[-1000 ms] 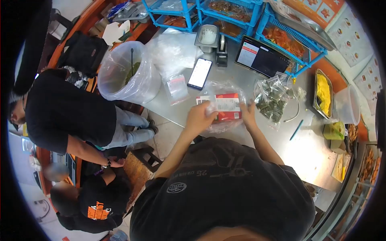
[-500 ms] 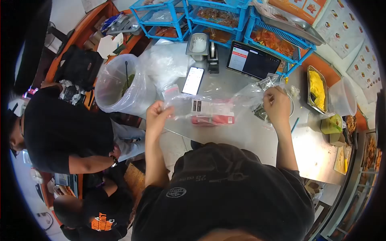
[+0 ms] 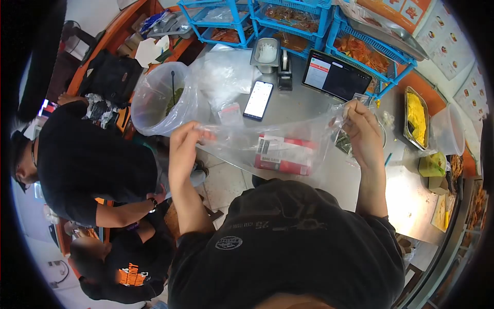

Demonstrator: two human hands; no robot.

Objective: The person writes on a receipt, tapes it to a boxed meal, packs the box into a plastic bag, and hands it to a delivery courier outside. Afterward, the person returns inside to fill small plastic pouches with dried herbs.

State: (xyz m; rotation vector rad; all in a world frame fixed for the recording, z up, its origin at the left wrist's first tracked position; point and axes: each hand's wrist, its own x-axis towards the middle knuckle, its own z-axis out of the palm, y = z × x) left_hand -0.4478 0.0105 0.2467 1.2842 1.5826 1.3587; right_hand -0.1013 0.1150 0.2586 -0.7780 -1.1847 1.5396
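A clear plastic bag (image 3: 234, 145) is stretched between my two hands in the head view. My left hand (image 3: 184, 139) pinches its left end, and my right hand (image 3: 362, 131) grips the opposite end with bent fingers. Behind or inside the bag, a red box (image 3: 284, 164) with a white printed label lies near the table's front edge; I cannot tell which. Close to my right hand sits a round metal bowl (image 3: 382, 141) with dark green contents, partly covered by the hand and film.
A phone (image 3: 258, 100), a tape dispenser (image 3: 284, 74) and a tablet (image 3: 337, 76) are on the metal table (image 3: 234, 166). Blue racks (image 3: 303, 33) line the back. A lined bucket (image 3: 154, 105) stands left, near two people. A tray of yellow food (image 3: 416, 117) is on the right.
My hands have moved apart, pulling the bag wider and tauter. The left hand shifted left and the right hand slightly right. The whole view has shifted a little.
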